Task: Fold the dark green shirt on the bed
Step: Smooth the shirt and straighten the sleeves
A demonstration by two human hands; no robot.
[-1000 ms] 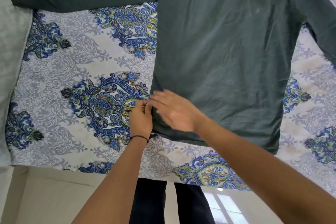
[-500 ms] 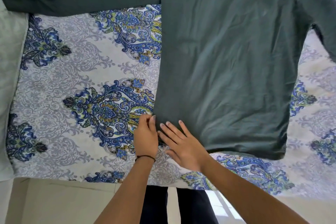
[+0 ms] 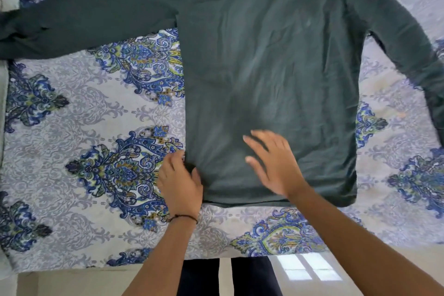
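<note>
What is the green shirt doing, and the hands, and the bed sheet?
Dark green long-sleeved shirt: spread flat, not yet folded, both sleeves stretched out sideways.
Left hand: pinching the shirt's lower left corner.
Right hand: open, fingers spread, over the shirt's lower part; blurred.
Blue and grey patterned bed sheet: lying flat under the shirt.

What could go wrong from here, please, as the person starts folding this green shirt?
1. The left hand pinches only the lower left corner of the dark green shirt, so lifting may bunch that side.
2. The right hand is open and blurred over the hem; sweeping could add creases.
3. The left sleeve runs past the frame edge and may drag.
</note>
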